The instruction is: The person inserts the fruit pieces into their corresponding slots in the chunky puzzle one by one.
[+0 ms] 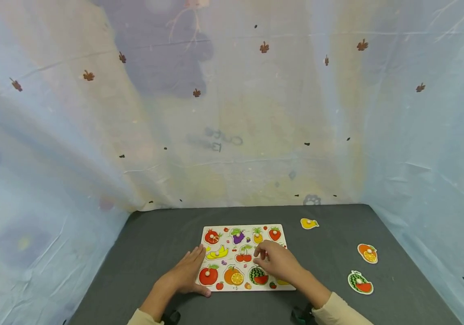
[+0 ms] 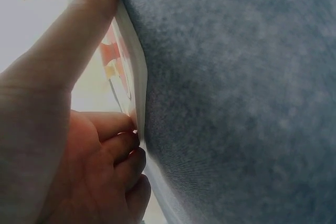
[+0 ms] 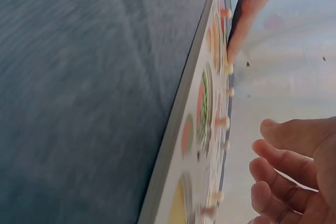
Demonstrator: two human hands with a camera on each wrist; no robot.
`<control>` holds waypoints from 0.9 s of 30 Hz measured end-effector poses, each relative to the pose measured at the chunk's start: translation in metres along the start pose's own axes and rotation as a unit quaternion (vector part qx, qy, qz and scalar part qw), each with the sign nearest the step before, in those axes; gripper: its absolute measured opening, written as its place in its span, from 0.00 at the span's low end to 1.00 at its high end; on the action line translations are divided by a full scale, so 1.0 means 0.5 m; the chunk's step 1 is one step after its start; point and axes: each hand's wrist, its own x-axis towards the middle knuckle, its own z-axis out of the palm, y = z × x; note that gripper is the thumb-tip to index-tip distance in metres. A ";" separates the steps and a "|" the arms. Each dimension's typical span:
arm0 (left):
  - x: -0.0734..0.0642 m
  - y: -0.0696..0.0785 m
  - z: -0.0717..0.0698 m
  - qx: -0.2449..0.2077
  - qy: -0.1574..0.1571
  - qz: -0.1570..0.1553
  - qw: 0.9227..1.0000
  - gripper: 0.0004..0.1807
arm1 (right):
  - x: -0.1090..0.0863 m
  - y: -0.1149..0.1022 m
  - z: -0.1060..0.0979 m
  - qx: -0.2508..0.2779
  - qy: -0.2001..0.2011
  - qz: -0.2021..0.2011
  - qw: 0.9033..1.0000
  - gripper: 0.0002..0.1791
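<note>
A white fruit puzzle board (image 1: pixel 248 227) lies on the table. My left hand (image 1: pixel 186 272) rests at its left edge, fingers extended along the side and thumb by the near corner. In the left wrist view, that hand's fingertips (image 2: pixel 137 156) touch the board's edge. Over the board's right part hovers my right hand (image 1: pixel 278 260), fingers loosely bent. The right wrist view shows the right hand (image 3: pixel 299 171) apart from the board, with nothing between thumb and fingers. Knobbed pieces such as the apple (image 1: pixel 208 275) and cherries (image 1: pixel 243 257) sit in the board. Its lower right corner is partly hidden.
Three loose knobbed pieces lie right of the board: a pear (image 1: pixel 309 223) at the back, an orange (image 1: pixel 368 253), and a watermelon (image 1: pixel 360 283) nearer the front. A dark grey cloth (image 1: pixel 155 243) covers the table. Patterned curtains (image 1: pixel 232 113) hang behind and at both sides.
</note>
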 end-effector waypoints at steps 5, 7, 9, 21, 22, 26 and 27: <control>-0.001 -0.001 0.004 0.003 -0.001 -0.003 1.000 0.76 | -0.022 0.020 -0.019 -0.009 0.026 0.013 1.000 0.04; -0.001 -0.002 0.005 0.001 0.000 -0.003 1.000 0.76 | -0.031 0.028 -0.026 -0.013 0.038 0.020 0.999 0.05; -0.001 -0.002 0.005 0.000 0.000 -0.002 1.000 0.76 | -0.041 0.036 -0.034 -0.012 0.049 0.031 0.998 0.05; -0.005 0.003 0.004 -0.003 0.002 -0.009 1.000 0.76 | -0.090 0.098 -0.082 -0.017 0.097 0.114 0.988 0.06; -0.005 0.004 0.003 -0.004 0.001 -0.009 1.000 0.76 | -0.094 0.103 -0.086 -0.015 0.100 0.118 0.988 0.06; -0.005 0.006 0.002 0.000 -0.001 -0.010 1.000 0.76 | -0.108 0.128 -0.103 -0.023 0.110 0.129 0.985 0.05; -0.005 0.006 0.002 0.001 0.000 -0.010 1.000 0.76 | -0.111 0.134 -0.108 -0.027 0.112 0.130 0.985 0.05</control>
